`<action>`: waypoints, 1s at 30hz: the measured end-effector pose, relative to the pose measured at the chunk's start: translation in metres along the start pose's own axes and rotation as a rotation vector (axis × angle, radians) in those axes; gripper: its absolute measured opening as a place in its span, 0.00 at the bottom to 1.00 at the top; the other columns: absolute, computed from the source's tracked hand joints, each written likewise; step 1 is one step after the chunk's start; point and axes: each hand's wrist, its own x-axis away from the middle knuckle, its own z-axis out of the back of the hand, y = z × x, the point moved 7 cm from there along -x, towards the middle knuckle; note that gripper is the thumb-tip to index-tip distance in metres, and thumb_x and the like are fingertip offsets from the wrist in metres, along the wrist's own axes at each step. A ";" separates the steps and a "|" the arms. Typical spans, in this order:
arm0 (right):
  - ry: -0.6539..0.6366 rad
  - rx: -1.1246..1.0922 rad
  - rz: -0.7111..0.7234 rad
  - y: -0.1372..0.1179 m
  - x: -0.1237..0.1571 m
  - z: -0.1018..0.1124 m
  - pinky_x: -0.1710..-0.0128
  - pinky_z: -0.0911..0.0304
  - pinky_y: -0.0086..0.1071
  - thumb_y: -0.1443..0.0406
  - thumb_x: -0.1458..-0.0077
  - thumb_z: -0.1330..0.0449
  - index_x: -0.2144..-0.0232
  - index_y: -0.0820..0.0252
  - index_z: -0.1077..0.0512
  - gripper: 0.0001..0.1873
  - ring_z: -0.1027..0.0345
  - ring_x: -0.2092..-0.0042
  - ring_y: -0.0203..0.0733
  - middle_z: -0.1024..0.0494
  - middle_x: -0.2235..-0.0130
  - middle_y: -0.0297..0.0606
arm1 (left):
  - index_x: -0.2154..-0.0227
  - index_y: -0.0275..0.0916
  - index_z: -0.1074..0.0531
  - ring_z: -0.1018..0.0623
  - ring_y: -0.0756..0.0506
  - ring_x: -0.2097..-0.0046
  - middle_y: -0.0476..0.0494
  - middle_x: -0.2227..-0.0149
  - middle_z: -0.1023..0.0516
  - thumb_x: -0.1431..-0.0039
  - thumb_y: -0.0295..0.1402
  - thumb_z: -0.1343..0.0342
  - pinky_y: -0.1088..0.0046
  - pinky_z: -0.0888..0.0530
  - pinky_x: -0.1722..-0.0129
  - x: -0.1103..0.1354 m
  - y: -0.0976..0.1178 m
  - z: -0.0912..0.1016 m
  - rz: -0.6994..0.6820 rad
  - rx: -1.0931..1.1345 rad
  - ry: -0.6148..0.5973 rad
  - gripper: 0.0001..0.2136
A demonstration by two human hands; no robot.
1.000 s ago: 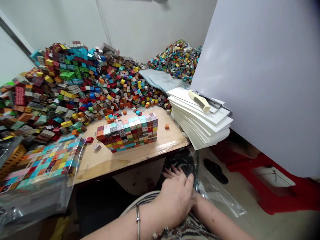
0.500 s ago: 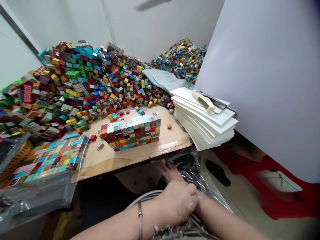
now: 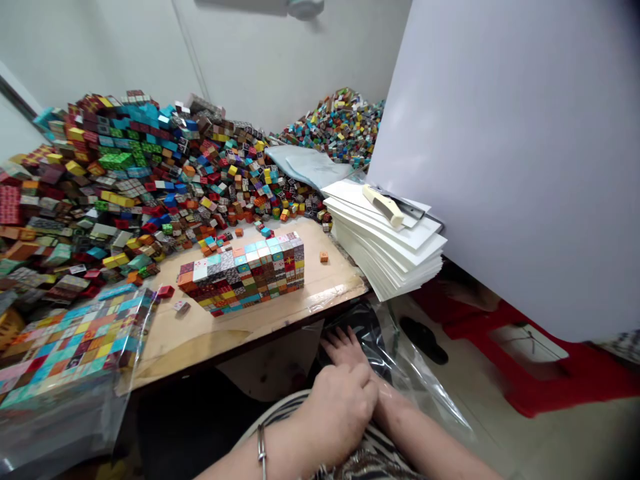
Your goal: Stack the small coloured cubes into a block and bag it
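Note:
My left hand [image 3: 344,403], with a metal bangle at its wrist, is closed and rests against my right wrist. Its fingertips are hidden underneath, so what they hold, if anything, does not show. My right hand [image 3: 349,348] lies low over my lap in front of the board's edge, fingers spread and holding nothing. Clear plastic film [image 3: 400,363] lies under and beside it. Beyond my hands, a block wall of small patterned cubes [image 3: 250,277] stands upright on a wooden board [image 3: 200,343]. A single orange cube [image 3: 324,257] sits to its right.
Large heaps of loose cubes [image 3: 165,180] fill the back. At left, a flat slab of cubes [image 3: 85,340] lies in clear plastic. A stack of white sheets [image 3: 385,247] bears a cream-handled tool [image 3: 384,205]. A large white panel [image 3: 500,167] and red stool [image 3: 535,393] are at right.
My view has swung to the right, so the table things appear further left. My left fist has shifted slightly but still rests on my right wrist; my right fingers remain spread.

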 end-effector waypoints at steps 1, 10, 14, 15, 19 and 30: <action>-0.006 0.010 -0.016 0.005 0.005 -0.002 0.49 0.40 0.50 0.60 0.42 0.44 0.51 0.58 0.33 0.17 0.37 0.48 0.47 0.32 0.47 0.42 | 0.64 0.36 0.36 0.29 0.44 0.64 0.45 0.64 0.29 0.42 0.26 0.50 0.68 0.30 0.72 0.000 -0.001 0.002 0.020 -0.004 0.000 0.03; 0.135 0.083 -0.359 0.082 0.022 -0.001 0.43 0.51 0.55 0.59 0.41 0.53 0.42 0.73 0.42 0.30 0.60 0.36 0.63 0.46 0.37 0.59 | 0.68 0.36 0.35 0.29 0.44 0.68 0.46 0.67 0.30 0.44 0.26 0.50 0.68 0.29 0.75 -0.001 0.009 0.001 -0.098 0.018 -0.004 0.02; 0.177 0.057 -0.371 0.086 0.021 -0.006 0.43 0.51 0.52 0.57 0.42 0.53 0.42 0.73 0.42 0.31 0.56 0.37 0.61 0.44 0.38 0.59 | 0.68 0.37 0.35 0.28 0.44 0.68 0.46 0.67 0.30 0.44 0.25 0.50 0.68 0.28 0.75 0.001 0.004 -0.002 -0.055 0.018 0.010 0.02; 0.190 0.052 -0.384 0.086 0.022 -0.006 0.43 0.50 0.52 0.57 0.41 0.54 0.42 0.74 0.43 0.32 0.56 0.37 0.61 0.45 0.38 0.60 | 0.68 0.37 0.35 0.28 0.44 0.68 0.47 0.66 0.30 0.44 0.25 0.50 0.68 0.28 0.75 0.002 0.003 -0.001 -0.046 0.023 0.019 0.02; 0.239 0.037 -0.443 0.094 0.022 0.001 0.42 0.52 0.50 0.56 0.40 0.57 0.40 0.80 0.52 0.35 0.60 0.36 0.59 0.53 0.36 0.65 | 0.68 0.36 0.35 0.28 0.44 0.68 0.45 0.67 0.30 0.44 0.26 0.50 0.68 0.28 0.76 0.002 0.007 0.002 -0.069 0.014 0.018 0.01; 0.206 0.070 -0.548 0.093 0.021 0.003 0.44 0.49 0.48 0.58 0.42 0.56 0.42 0.81 0.45 0.34 0.53 0.37 0.60 0.45 0.39 0.65 | 0.68 0.37 0.35 0.28 0.45 0.69 0.47 0.67 0.30 0.43 0.26 0.50 0.69 0.28 0.76 0.000 0.008 0.002 -0.080 0.015 0.060 0.01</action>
